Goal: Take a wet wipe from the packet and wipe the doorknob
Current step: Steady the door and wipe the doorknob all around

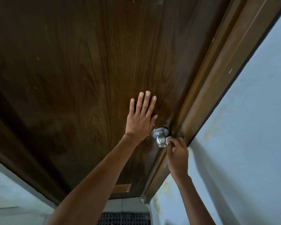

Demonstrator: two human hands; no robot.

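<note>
While the left hand [140, 120] lies flat on the brown door [71, 78], fingers straight and gripping nothing, the right hand [177, 157] has its grip pinched on a white wet wipe [168, 138], held against the right side of the silver doorknob [160, 138]. Right beside that hand the door frame [217, 82] crowds in, pale wall [253, 127] beyond, dark mat [123, 218] down below.

Left hand [140, 120] lies flat on the door [68, 70], blocking the upper-left side of the doorknob [160, 138]. Right hand [177, 157] with the wet wipe [168, 138] fills the tight gap between knob and door frame [206, 103]. There's open room straight below the knob, between the two forearms, and across the wide panel left.
</note>
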